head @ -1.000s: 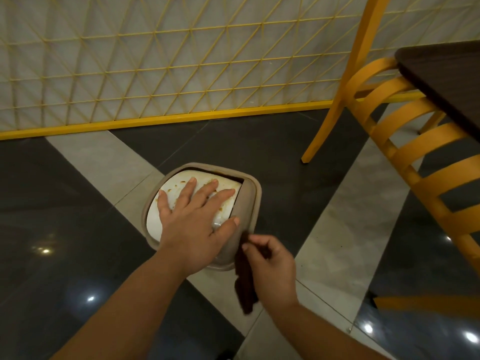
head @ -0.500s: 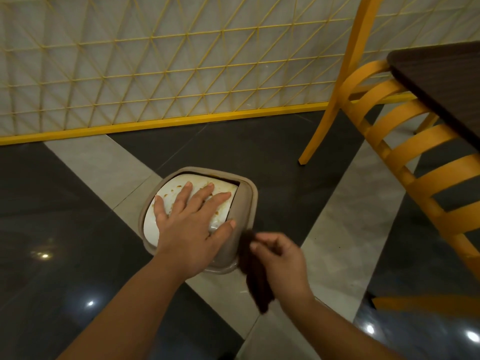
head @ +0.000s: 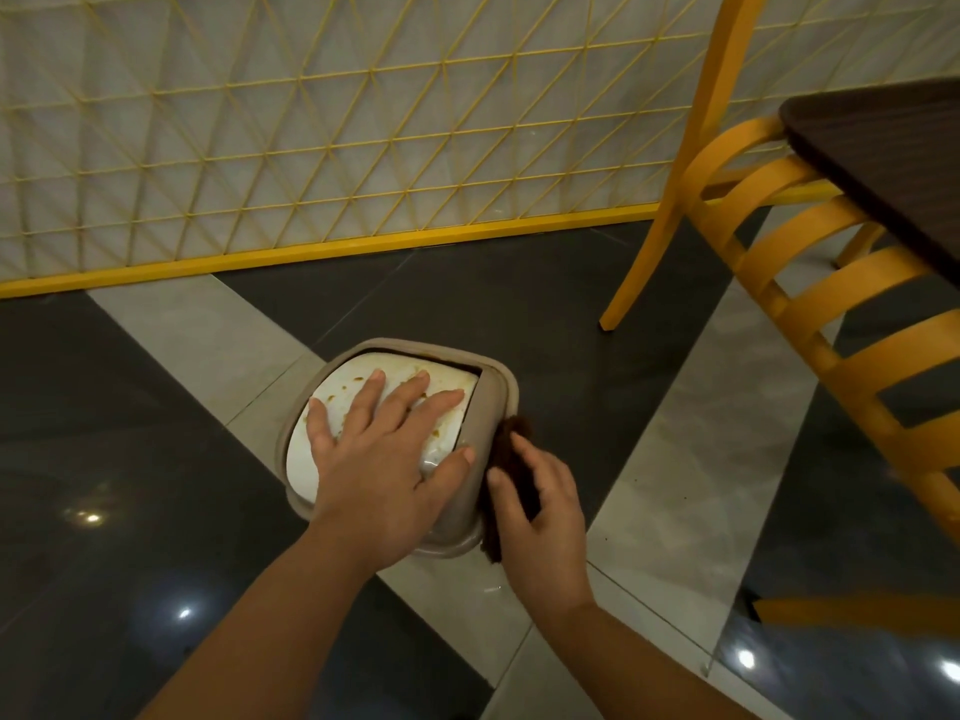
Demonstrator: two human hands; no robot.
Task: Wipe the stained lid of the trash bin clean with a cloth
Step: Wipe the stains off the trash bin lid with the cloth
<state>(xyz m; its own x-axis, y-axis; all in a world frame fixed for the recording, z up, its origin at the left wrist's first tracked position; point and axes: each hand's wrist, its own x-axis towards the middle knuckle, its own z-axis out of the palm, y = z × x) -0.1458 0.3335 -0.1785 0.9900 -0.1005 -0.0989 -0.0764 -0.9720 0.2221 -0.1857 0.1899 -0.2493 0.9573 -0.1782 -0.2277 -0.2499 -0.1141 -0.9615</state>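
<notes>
A small beige trash bin [head: 493, 402] stands on the floor, seen from above. Its white swing lid [head: 343, 394] carries brown-orange stains. My left hand [head: 384, 454] lies flat on the lid with fingers spread, the thumb on the beige rim. My right hand [head: 540, 511] grips a dark brown cloth [head: 511, 459] and holds it against the bin's right rim, next to my left thumb. Part of the cloth hangs below the rim, hidden behind my fingers.
A yellow slatted chair [head: 810, 283] stands to the right, its leg close behind the bin. A dark table corner [head: 893, 163] is at the upper right. A yellow lattice partition [head: 322, 148] closes off the back. The floor has glossy black and grey tiles.
My right hand has brought the cloth up from below the bin's edge onto its right rim. My left hand has stayed flat on the lid.
</notes>
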